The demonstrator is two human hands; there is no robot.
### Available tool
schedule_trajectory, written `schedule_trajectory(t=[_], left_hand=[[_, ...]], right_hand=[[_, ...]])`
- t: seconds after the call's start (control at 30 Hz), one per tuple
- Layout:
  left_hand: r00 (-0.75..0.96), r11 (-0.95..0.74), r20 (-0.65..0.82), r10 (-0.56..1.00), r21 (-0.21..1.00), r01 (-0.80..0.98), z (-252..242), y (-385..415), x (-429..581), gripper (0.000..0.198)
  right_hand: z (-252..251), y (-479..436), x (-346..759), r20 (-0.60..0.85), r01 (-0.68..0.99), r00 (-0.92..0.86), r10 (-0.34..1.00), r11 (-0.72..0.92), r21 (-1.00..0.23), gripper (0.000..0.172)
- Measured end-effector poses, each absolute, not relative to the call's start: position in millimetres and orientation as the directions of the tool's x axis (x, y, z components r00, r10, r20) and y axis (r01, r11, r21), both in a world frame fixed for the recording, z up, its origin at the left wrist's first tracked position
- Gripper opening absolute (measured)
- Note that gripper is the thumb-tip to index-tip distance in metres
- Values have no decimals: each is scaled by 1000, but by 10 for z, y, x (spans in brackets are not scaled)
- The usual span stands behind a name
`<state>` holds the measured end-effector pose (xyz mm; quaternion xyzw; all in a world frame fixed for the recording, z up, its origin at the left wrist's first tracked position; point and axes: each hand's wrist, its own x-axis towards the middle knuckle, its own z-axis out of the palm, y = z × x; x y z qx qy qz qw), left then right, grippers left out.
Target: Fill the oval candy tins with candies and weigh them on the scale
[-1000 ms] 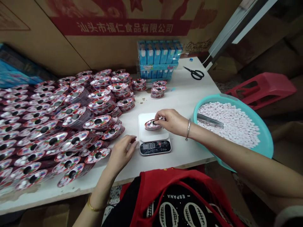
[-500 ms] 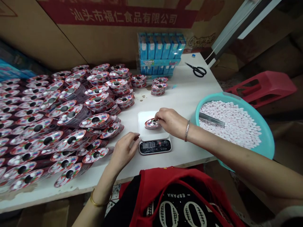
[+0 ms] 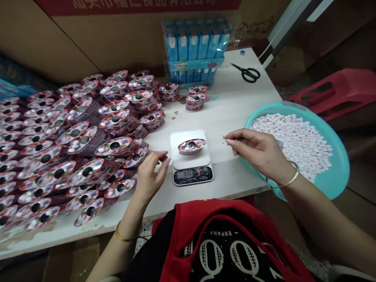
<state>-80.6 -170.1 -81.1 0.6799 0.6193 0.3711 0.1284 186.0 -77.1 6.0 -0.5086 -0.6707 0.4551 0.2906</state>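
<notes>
A small oval candy packet [image 3: 192, 146], red and white with a dark round hole in its top, lies on a white kitchen scale [image 3: 188, 165]. A few white candies show at its opening. Just left of the scale, my left hand [image 3: 150, 172] hovers with thumb and forefinger apart, holding nothing. To the right of the scale is my right hand [image 3: 258, 150], its fingers stretched toward the packet but not touching it; nothing shows between the fingertips. Behind that hand stands a turquoise tub [image 3: 342, 172] of white candies [image 3: 293, 131], with the metal scoop [image 3: 279, 144] mostly hidden.
Many similar packets [image 3: 85, 172] are stacked across the table's left side. Two more [image 3: 196, 101] sit beyond the scale. Farther back are a blue display box [image 3: 195, 62] and black scissors [image 3: 248, 73]. A red plastic stool [image 3: 346, 84] stands at the right.
My right hand has left the packet and moved right, toward the tub. The packet stays on the scale. My left hand remains beside the scale; the view has tilted down slightly.
</notes>
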Motion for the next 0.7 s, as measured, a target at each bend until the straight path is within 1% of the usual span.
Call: schedule_trajectory(t=[0.1, 0.2, 0.33, 0.43, 0.6, 0.7], left_hand=[[-3, -249, 392, 920, 591, 767, -747, -1624, -791, 16], [73, -302, 400, 913, 546, 782, -681, -1542, -776, 22], [232, -386, 353, 906, 468, 795, -589, -1403, -753, 27], [332, -436, 305, 893, 398, 807, -534, -1289, -737, 26], [402, -458, 250, 881, 235, 857, -479, -1157, -709, 20], [435, -479, 235, 869, 183, 859, -469, -1094, -661, 17]], right_hand=[[39, -895, 2002, -93, 407, -248, 964, 17, -913, 18], [5, -988, 2079, -128, 384, -221, 967, -34, -923, 19], [-87, -1072, 2073, -169, 324, -229, 959, -88, -942, 19], [-169, -1104, 2034, -184, 281, -260, 948, -108, -954, 20], [-249, -1109, 2013, -185, 235, -291, 939, -117, -965, 20], [-270, -1115, 2011, -197, 220, -304, 932, -132, -966, 19]])
